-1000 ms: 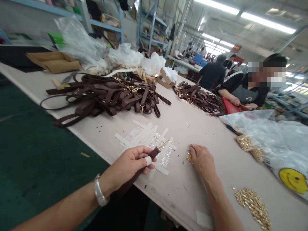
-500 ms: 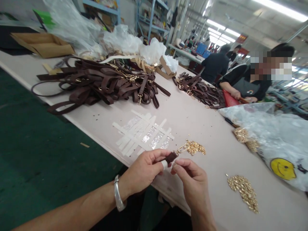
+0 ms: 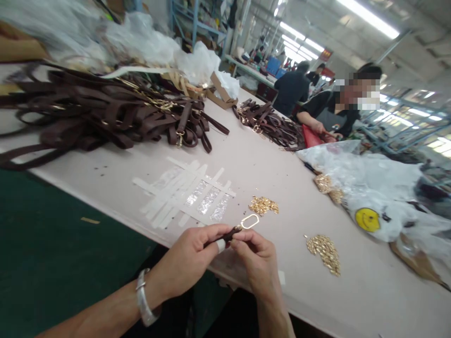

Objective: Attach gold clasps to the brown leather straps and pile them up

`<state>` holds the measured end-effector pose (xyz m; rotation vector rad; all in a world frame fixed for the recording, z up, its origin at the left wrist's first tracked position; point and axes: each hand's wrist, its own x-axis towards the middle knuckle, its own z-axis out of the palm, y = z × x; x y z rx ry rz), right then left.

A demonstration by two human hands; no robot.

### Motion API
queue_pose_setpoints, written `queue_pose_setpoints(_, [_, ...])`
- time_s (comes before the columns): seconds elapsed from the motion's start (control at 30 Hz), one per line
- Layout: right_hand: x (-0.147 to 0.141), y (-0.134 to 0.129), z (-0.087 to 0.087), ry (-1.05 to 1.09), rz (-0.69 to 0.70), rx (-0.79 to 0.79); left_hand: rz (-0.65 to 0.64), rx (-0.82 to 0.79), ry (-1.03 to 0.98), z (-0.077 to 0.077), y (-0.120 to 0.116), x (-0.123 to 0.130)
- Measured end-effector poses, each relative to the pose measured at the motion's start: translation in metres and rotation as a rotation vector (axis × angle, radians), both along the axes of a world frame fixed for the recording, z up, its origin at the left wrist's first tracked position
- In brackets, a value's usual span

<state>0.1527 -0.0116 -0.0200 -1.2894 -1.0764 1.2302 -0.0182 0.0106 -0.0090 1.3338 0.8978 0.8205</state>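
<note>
My left hand (image 3: 188,256) is closed around the end of a dark brown leather strap (image 3: 227,235); white tape wraps its thumb. A gold oval ring (image 3: 250,216) sticks out past the strap's end, just above the table. Fingertips of my right hand (image 3: 259,260) are pinched together against the near side of the strap end. Whatever lies between them is too small or hidden to make out. Just beyond the ring is a small pile of gold metal pieces (image 3: 263,205). A second gold pile (image 3: 323,252) lies farther right.
White tape strips (image 3: 176,192) cover part of the table (image 3: 243,162). A large heap of brown straps (image 3: 116,112) lies at left, a smaller heap (image 3: 269,124) at the back. Plastic bags (image 3: 384,188) stand right. Across the table, a person (image 3: 327,112) handles something red.
The view has shifted right, so things appear farther left. The strap end has turned in my left hand, and my right fingertips have come up against it.
</note>
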Motion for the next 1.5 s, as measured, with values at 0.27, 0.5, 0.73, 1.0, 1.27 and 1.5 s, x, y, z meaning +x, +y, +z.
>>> queue_pose_setpoints(0.27, [0.002, -0.007, 0.004, 0.052, -0.084, -0.007, -0.06, -0.045, 0.074, -0.004, -0.005, 0.014])
queue_pose_setpoints(0.5, [0.125, -0.001, 0.004, -1.112, -0.329, 0.108, -0.072, -0.282, 0.066, -0.002, -0.005, 0.017])
queue_pose_setpoints(0.73, [0.197, 0.014, -0.015, -1.474, -0.327, 0.022, 0.061, -0.313, 0.125, -0.002, -0.001, 0.01])
queue_pose_setpoints(1.0, [0.209, 0.012, -0.023, -1.5, -0.354, -0.033, -0.019, -0.368, -0.216, 0.0, 0.001, 0.017])
queue_pose_setpoints(1.27, [0.204, 0.01, -0.018, -1.396, -0.338, -0.018, 0.06, -0.341, -0.171, -0.013, 0.002, 0.018])
queue_pose_setpoints(1.5, [0.062, -0.024, -0.013, -0.577, -0.179, 0.34, 0.082, -0.263, -0.122, -0.007, 0.0, 0.026])
